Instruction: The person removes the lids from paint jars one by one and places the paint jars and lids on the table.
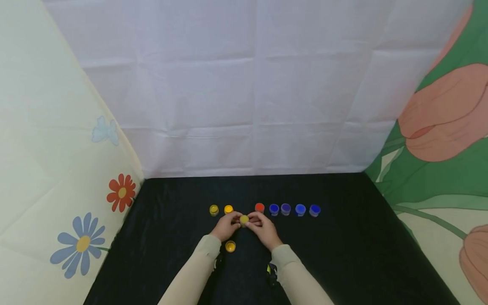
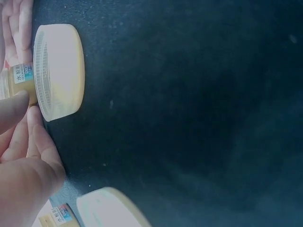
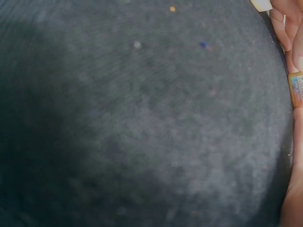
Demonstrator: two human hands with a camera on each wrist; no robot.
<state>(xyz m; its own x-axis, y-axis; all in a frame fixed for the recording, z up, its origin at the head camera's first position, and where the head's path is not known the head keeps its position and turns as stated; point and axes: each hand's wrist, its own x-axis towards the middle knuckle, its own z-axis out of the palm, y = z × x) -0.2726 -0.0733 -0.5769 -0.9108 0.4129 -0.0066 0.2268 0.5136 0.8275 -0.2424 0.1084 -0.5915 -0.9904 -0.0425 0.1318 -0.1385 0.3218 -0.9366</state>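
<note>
In the head view, a small paint jar (image 1: pixel 244 220) with an olive-yellow top is pinched between the fingertips of my left hand (image 1: pixel 225 226) and right hand (image 1: pixel 264 228). Its printed label and part of its body (image 2: pixel 24 78) show in the left wrist view. Right beside that body a pale, ribbed, see-through rim (image 2: pixel 61 71) looms large; whether it belongs to the held jar I cannot tell. At the right wrist view's edge, only a labelled sliver of the jar (image 3: pixel 297 90) appears between fingers. A yellow jar or lid (image 1: pixel 230 246) lies near my left wrist.
On the black cloth (image 1: pixel 343 254), beyond my hands, a row runs from an olive jar (image 1: pixel 214 210) and a yellow jar (image 1: pixel 228 209) to a red jar (image 1: pixel 259 207), then several blue and purple jars (image 1: pixel 285 209). A white cloth (image 1: pixel 251 106) hangs behind; patterned sheets flank both sides.
</note>
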